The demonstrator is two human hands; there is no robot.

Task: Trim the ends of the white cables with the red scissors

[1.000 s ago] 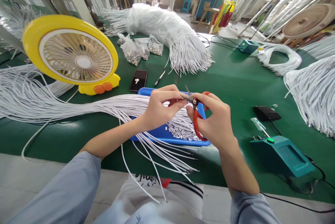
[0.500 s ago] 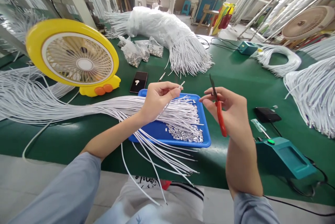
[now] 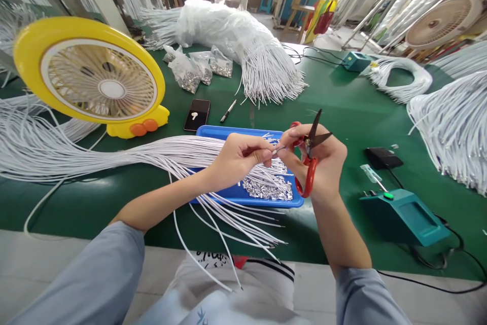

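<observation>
Over the blue tray (image 3: 243,130), my left hand (image 3: 239,163) pinches a white cable (image 3: 274,152) close to its end. The fingertips of my right hand (image 3: 319,157) meet that cable end from the other side. Red-handled scissors (image 3: 310,152) hang on my right hand, blades apart and pointing up, away from the cable. Beneath my hands a bundle of white cables (image 3: 167,152) runs from the left into the tray. Small silver metal pieces (image 3: 266,189) lie in the tray by the cable ends.
A yellow fan (image 3: 91,79) stands on the left. Behind the tray are a phone (image 3: 197,115), a pen (image 3: 228,111), bags of small metal parts (image 3: 194,69) and a wrapped cable bundle (image 3: 228,31). At right are a teal device (image 3: 407,218) and a black box (image 3: 384,158).
My right hand has moved left to the cable end, and the scissors have turned so their blades spread apart. My left hand has come slightly right and down.
</observation>
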